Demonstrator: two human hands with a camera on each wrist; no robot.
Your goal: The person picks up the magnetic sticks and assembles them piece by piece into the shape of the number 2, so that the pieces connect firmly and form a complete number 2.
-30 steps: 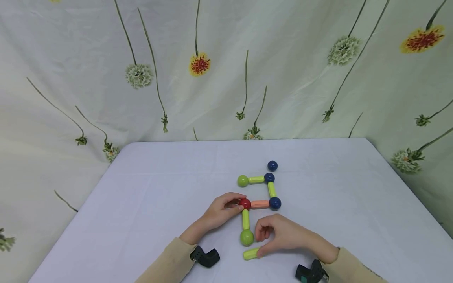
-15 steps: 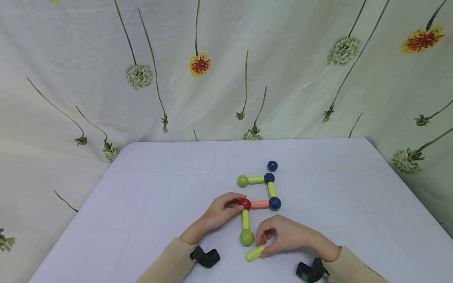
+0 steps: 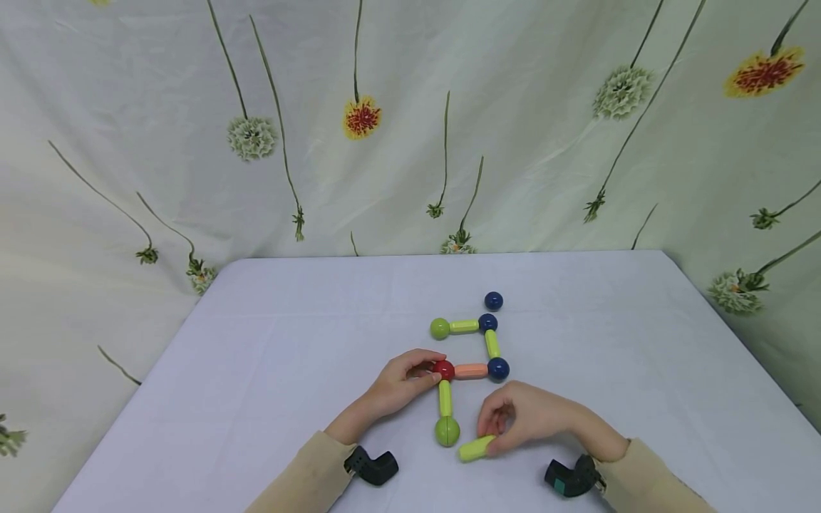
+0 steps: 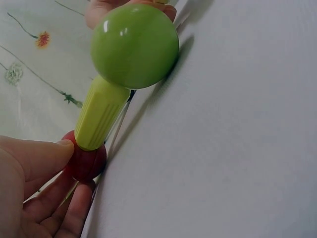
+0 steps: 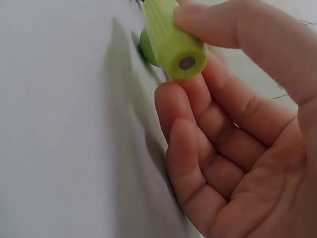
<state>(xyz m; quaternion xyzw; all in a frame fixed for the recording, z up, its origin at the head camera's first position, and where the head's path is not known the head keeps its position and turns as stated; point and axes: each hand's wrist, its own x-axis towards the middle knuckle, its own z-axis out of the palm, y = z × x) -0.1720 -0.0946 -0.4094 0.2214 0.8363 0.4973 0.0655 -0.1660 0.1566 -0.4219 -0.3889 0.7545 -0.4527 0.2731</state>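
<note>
My left hand grips a red ball between thumb and fingers. From that ball a yellow-green magnetic rod runs toward me to a green ball, which looms large in the left wrist view. An orange rod joins the red ball to a dark blue ball on its right. My right hand pinches a loose yellow-green magnetic rod by its right end, just right of the green ball. In the right wrist view a grey round magnet shows in the end of this rod.
Farther back, another yellow-green rod leads to a second blue ball. A further rod links that to a green ball. One loose blue ball lies behind. The white table meets a flowered cloth.
My right hand has shifted right with the pinched rod, drawing it away from below the green ball; the rod has turned slightly. The left hand and the joined pieces have stayed put.
</note>
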